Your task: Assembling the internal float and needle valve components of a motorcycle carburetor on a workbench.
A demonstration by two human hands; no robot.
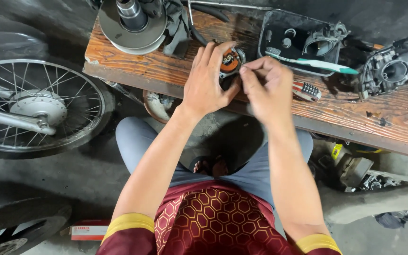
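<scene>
Overhead, from the head camera, I look down on a wooden bench (175, 66) running across the upper part of the frame. My left hand (207, 80) sits just above centre, fingers curled round a small round metal part (231, 59) with orange and copper showing on its face; that grip is closed on the part and holds it over the bench's near edge. My right hand (266, 85) is just right of it, thumb and forefinger pinched together at the part's right rim; whether they hold anything of their own I cannot tell.

Upper centre-right, a dark plastic tray (274, 29) holds small fittings, and a white and green toothbrush (315, 62) lies across its front edge. Just below that, a small striped remote-like item (306, 90) rests on the bench. Far upper right sits a carburettor (395, 68). Upper left of the bench carries a round metal clutch-like assembly (131, 26). At the left edge, off the bench, a spoked wheel (36, 106) lies on the concrete floor.
</scene>
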